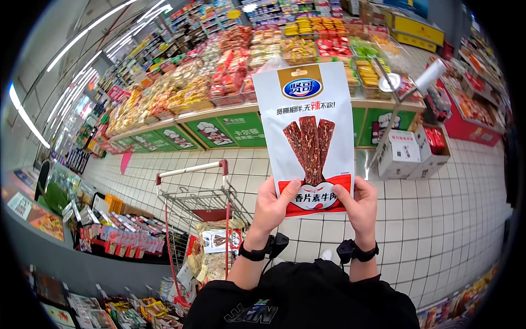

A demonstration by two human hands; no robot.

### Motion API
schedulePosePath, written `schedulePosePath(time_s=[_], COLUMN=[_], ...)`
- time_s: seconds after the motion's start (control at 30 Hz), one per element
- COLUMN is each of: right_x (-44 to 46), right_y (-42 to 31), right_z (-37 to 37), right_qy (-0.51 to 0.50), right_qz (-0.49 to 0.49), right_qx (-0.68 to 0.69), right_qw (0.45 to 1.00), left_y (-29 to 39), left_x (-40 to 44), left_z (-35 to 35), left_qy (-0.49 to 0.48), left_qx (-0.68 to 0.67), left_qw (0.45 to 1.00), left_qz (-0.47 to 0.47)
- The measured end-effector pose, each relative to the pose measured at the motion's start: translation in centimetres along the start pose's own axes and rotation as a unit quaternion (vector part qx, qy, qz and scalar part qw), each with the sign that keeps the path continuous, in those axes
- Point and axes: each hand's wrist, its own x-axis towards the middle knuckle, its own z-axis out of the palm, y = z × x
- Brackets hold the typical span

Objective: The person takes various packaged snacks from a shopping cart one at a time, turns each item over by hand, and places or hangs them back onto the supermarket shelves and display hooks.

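Note:
A white and red snack bag [308, 137], printed with dark red strips and a blue oval logo, is held upright in front of me. My left hand [271, 204] grips its lower left corner, thumb on the front. On the lower right, my right hand [359, 204] pinches it the same way. Both hands' other fingers are partly hidden behind the bag. To the left stands a shopping cart [193, 171] with a red and white handle. Inside it lie several packages, among them a similar white and red bag [219, 240].
Beyond the bag is a long display stand with green panels [219, 130], heaped with packaged snacks. White cartons [399, 155] stand on the tiled floor [433, 219] at right. Racks of packets [118, 233] line the left. A metal pole [390, 126] rises by the display.

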Motion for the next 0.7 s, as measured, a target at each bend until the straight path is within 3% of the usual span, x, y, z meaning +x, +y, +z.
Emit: schedulePosePath(time_s=[0.23,0.4,0.7], right_x=[-0.7,-2.1,-2.4], right_y=[-1.6,-2.3,-2.6], right_z=[-6.7,-9.0,-5.9], right_qy=[0.139,0.212,0.306], right_qz=[-0.005,-0.008,-0.064], right_qx=[0.019,-0.066,-0.153], right_qw=[0.99,0.975,0.937], left_y=[-3.7,-5.0,-4.8], left_x=[4.4,7.5,11.0], left_z=[6.4,7.6,6.7], left_qy=[-0.073,-0.112,-0.214], left_qx=[-0.082,-0.166,-0.203], left_qw=[0.992,0.973,0.939], left_qz=[-0.056,-0.114,-0.174])
